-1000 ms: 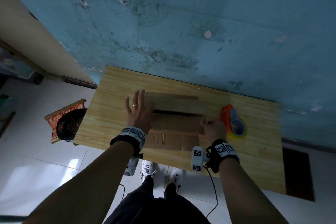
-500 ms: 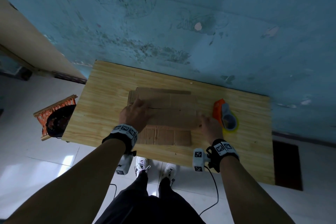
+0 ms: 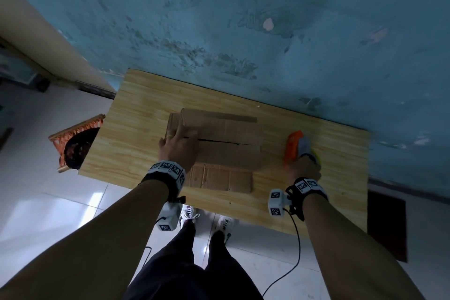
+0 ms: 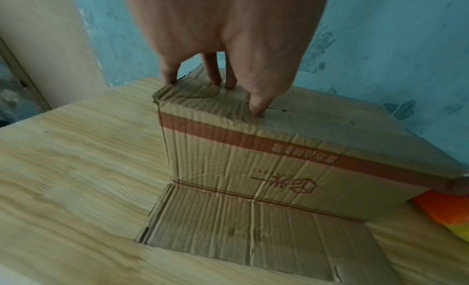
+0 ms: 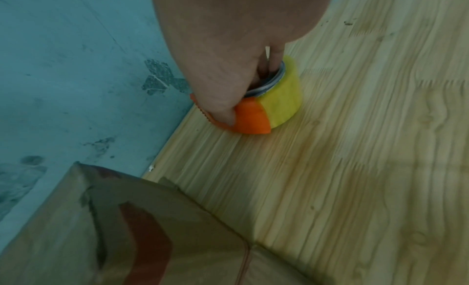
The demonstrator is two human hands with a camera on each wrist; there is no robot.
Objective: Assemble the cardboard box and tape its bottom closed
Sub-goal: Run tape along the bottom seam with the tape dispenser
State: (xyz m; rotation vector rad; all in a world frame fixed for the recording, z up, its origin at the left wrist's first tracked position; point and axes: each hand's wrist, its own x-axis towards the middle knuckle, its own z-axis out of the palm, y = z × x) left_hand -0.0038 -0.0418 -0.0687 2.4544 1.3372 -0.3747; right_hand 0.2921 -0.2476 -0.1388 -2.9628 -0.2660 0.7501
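A brown cardboard box (image 3: 229, 143) stands upside down on the wooden table (image 3: 136, 139), its two top flaps folded shut with a thin slit between them. One lower flap (image 3: 219, 178) lies flat toward me. My left hand (image 3: 179, 146) presses with straight fingers on the box's left end; in the left wrist view the fingertips (image 4: 256, 106) push on the flaps of the box (image 4: 253, 159). My right hand (image 3: 304, 168) grips the orange and yellow tape dispenser (image 3: 295, 148) to the right of the box. In the right wrist view its fingers (image 5: 269, 68) hook into the tape roll (image 5: 279, 100).
The table stands against a blue wall (image 3: 243, 31). A woven basket (image 3: 75, 143) sits on the floor off the table's left edge. Bare table (image 5: 355, 169) lies around the dispenser and to the box's left. My legs and shoes (image 3: 207, 221) are under the near edge.
My left hand came down from above the box to press on the closed flaps. My right hand left the box's right end and took hold of the tape dispenser.
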